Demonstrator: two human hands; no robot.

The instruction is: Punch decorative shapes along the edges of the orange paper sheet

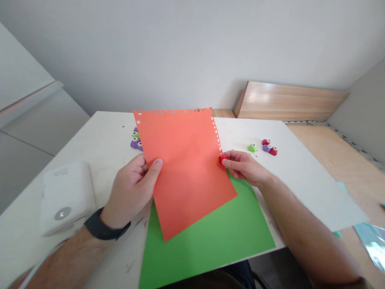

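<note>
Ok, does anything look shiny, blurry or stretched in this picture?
In the head view, pale glare sits on the wooden board and the shiny plastic; in that same view, the scribble on the white box is too soft to read, the right arm looks stretched, probably by a wide lens, and the orange paper is softly lit.

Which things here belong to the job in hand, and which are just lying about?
Likely in the job:
orange sheet, in the left hand
red punch, in the right hand, at the sheet's edge

Likely lying about:
white device
green sheet underneath
googly-eyed pieces, possibly spares
</note>
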